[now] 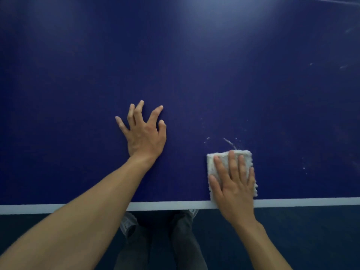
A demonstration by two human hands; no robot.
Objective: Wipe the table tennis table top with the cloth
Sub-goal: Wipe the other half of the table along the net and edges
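Cloth (218, 162) lengthwise toward far side, under flat right hand (234, 184).

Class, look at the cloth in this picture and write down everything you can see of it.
The cloth is white and fluffy, like terry towelling, folded into a small squarish pad with fuzzy edges. It lies flat on the dark blue table top, close to the white edge line on the near side. The right hand rests flat on it, fingers spread, covering most of it. Whitish streaks lie just beyond it.
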